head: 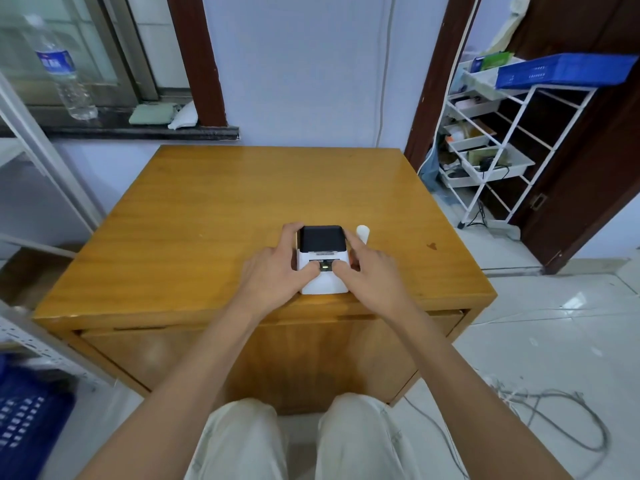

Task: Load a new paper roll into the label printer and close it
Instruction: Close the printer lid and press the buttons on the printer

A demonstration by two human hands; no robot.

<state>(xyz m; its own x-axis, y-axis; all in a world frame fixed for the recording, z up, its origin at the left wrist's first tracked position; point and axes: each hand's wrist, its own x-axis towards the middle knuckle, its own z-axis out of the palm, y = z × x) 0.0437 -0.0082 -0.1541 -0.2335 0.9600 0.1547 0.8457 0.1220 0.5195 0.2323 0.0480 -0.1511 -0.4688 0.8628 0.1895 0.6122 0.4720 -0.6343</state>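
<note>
A small label printer (322, 284), white with a black lid, stands near the front edge of the wooden table (214, 216). Its lid lies down flat. My left hand (277, 268) grips its left side, fingers wrapped round the back corner and thumb on the white front panel. My right hand (369, 270) holds the right side, thumb beside a small lit button at the panel's middle. A white paper roll (363, 233) lies on the table just behind my right hand, partly hidden by my fingers.
A white wire rack (502, 147) with trays and a blue crate (561, 69) stands at the right by a dark door. A water bottle (64, 67) stands on the window ledge at the left. Cables lie on the floor at the lower right.
</note>
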